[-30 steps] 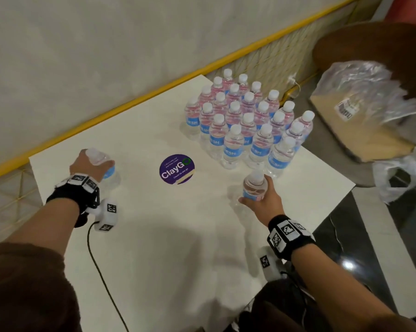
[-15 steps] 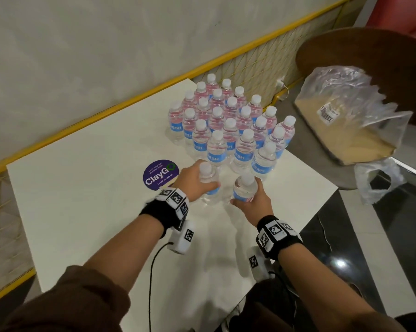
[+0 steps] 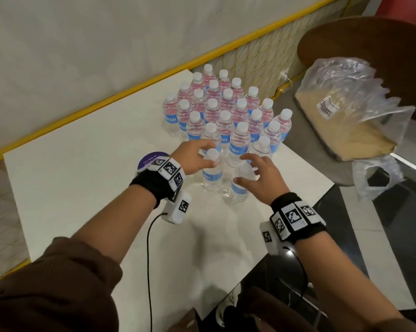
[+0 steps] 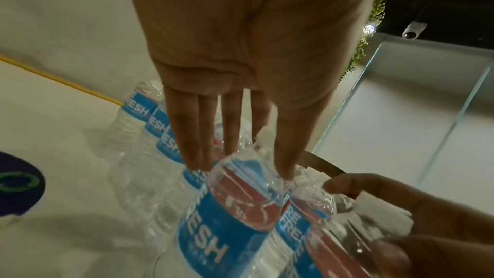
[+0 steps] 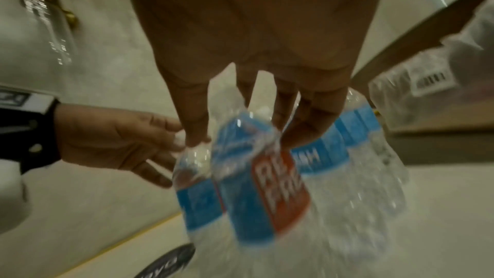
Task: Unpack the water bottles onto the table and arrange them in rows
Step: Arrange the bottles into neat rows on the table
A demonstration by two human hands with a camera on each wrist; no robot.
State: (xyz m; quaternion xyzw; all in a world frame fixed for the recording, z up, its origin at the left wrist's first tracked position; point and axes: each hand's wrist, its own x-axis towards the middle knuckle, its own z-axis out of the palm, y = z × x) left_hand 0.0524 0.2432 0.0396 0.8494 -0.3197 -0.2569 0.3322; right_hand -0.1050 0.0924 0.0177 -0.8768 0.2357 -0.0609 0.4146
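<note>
Head view: left hand and right hand loosely spread over 2 bottles — wrist views show straight fingers.

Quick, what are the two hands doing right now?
Left hand: fingers straight, fingertips touching the top of a water bottle, not gripping it.
Right hand: fingers spread over another bottle, no closed grip.

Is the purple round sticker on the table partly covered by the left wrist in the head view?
Yes: the left hand reaches toward the bottles, and its wristband overlaps the purple sticker, leaving only its upper edge visible.
</note>
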